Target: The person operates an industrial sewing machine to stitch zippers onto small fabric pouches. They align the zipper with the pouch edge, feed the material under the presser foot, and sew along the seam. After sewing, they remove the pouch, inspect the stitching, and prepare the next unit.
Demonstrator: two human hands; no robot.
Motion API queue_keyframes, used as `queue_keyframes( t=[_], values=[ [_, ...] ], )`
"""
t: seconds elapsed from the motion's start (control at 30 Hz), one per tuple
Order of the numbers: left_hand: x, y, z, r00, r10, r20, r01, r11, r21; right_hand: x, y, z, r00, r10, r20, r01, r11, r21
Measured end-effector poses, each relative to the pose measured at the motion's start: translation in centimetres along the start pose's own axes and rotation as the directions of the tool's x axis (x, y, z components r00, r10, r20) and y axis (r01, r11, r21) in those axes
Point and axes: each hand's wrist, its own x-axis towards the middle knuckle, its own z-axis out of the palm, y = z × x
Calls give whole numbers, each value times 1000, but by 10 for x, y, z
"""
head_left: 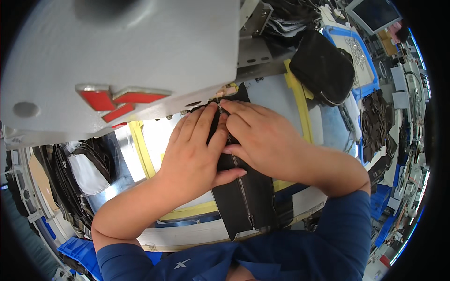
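Above my work looms the big grey metal sewing machine head [117, 51], with a red raised emblem [119, 100] on its side (letters I leave unread). Yellow tape strips [140, 147] frame the pale table top [161, 136]. A black rounded leather pouch [322, 68] lies at my upper right, beside a blue plastic tray [358, 51]. Dark brown leather pieces [375, 119] pile further right. Blue crates [79, 253] sit lower left.
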Motion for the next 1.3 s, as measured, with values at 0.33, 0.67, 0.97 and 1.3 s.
queue_keyframes(
  t=[0.33, 0.67, 0.97, 1.3],
  values=[
    [-1, -2, -3, 1000, 9, 2, -9, 999, 40, 1, -2, -2, 999, 51, 16, -51, 998, 41],
    [-10, 7, 0, 997, -63, 45, 52, 974, 222, -54, 27, -80, 892, 190, -411, -223, 974, -33],
    [-9, 7, 7, 1000, -15, 14, 12, 980, 201, -275, 179, -155, 321, 856, -406, -945, 260, -199],
    [-9, 4, 0, 999, 22, -37, -15, 983, 184, -193, 129, -147, 398, 701, -591, -890, 450, -66]
  ],
)
